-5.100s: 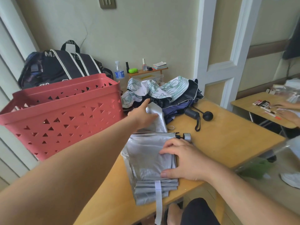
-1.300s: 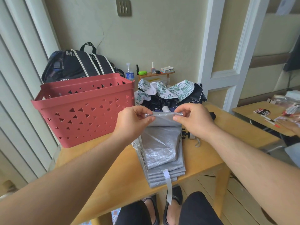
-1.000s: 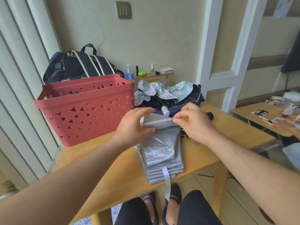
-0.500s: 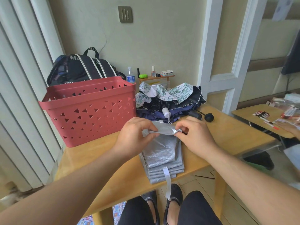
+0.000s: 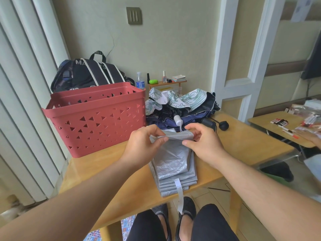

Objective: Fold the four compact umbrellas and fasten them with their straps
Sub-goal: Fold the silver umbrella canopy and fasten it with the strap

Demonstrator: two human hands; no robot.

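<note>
Listing from my nine o'clock across to three o'clock.

Item: red basket (image 5: 97,119), triangle cut-outs, standing on the wooden table (image 5: 243,140) at ten o'clock; a dark striped bag (image 5: 90,75) sits behind it against the wall.

Item: my left hand (image 5: 140,145), thumb and curled fingers pinching the left end of a folded panel of the silver umbrella (image 5: 173,164).

Item: silver umbrella, at twelve o'clock directly before me, pleats stacked flat near the table's front edge; its white strap (image 5: 179,195) hangs loose over that edge toward six o'clock, unfastened.

Item: my right hand (image 5: 203,143), fingers curled, pinching the right end of the same panel, which is lifted and stretched between both hands.

Item: heap of unfolded umbrellas (image 5: 180,108) beyond my hands at one o'clock, white-and-green print on top of dark navy cloth, a black knobbed handle (image 5: 223,125) lying just right of it.

Item: second table (image 5: 271,126) at three o'clock, markers (image 5: 279,121) on it, another person's hand (image 5: 311,138) at the frame edge.
</note>
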